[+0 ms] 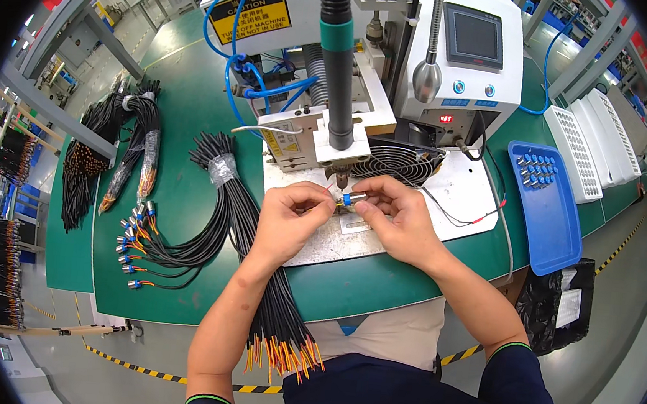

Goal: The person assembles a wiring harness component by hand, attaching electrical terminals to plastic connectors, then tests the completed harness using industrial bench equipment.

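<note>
In front of the bench machine (347, 154), both hands meet under its nozzle. My right hand (406, 221) pinches a small cylindrical connector (354, 198) with a silver shell and a blue band, held sideways. My left hand (291, 218) is closed at the connector's left end, thumb and forefinger pinched on thin coloured wires that are mostly hidden by the fingers. Beside my left forearm lies a bundle of black cables (241, 214), its stripped orange, red and yellow ends hanging over the table's front edge. Several blue-and-silver connectors (129, 240) fan out on cable ends to the left.
A blue tray (556, 230) with several connectors stands on the right, beside white perforated racks (574, 155). Further cable bundles (144, 136) lie at the far left of the green table (176, 301). A black fan (396, 162) sits behind my hands; a lined bin (560, 307) stands at right.
</note>
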The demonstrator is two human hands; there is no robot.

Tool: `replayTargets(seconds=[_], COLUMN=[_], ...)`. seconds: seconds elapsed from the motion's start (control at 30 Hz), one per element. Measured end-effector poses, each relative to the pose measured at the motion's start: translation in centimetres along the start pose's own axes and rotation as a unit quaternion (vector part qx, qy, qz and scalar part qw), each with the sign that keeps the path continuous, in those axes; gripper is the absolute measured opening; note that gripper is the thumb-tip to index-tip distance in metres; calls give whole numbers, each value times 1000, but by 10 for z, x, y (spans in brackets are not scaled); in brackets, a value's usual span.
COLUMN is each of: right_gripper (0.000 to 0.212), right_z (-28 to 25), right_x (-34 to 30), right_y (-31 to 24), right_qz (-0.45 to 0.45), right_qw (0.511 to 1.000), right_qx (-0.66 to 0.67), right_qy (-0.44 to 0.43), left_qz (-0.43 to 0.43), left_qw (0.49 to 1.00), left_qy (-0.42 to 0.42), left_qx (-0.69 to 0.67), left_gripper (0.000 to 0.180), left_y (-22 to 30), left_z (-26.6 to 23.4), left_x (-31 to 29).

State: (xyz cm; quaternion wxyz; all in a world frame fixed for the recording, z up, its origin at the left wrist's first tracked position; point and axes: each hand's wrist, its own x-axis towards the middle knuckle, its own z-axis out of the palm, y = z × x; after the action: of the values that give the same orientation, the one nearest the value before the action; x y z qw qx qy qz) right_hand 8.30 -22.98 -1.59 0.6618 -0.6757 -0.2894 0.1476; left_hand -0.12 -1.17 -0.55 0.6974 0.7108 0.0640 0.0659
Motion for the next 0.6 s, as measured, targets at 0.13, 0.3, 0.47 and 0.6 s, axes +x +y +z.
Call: replayTargets(seconds=[0.13, 0.3, 0.47, 0.6], right_gripper=[25, 25, 25, 25], right_z=[1, 1, 1, 1], right_x=[0, 0, 0, 0], right_y=[0, 1, -1, -2], right_qz=[-2, -10, -12, -11], right_qw=[1000, 1000, 1000, 1000], right_qx=[-3, -10, -20, -18], right_qy=[4, 7, 7, 8], left_qz=[-1, -2, 5, 0], left_qw=[1000, 1000, 1000, 1000], left_qy=[5, 4, -5, 1], left_qx=[10, 9, 13, 8], left_gripper=[12, 11, 11, 11], left_y=[-1, 0, 0, -1], left_z=[1, 2, 1, 1], left_x=[1, 2, 2, 3])
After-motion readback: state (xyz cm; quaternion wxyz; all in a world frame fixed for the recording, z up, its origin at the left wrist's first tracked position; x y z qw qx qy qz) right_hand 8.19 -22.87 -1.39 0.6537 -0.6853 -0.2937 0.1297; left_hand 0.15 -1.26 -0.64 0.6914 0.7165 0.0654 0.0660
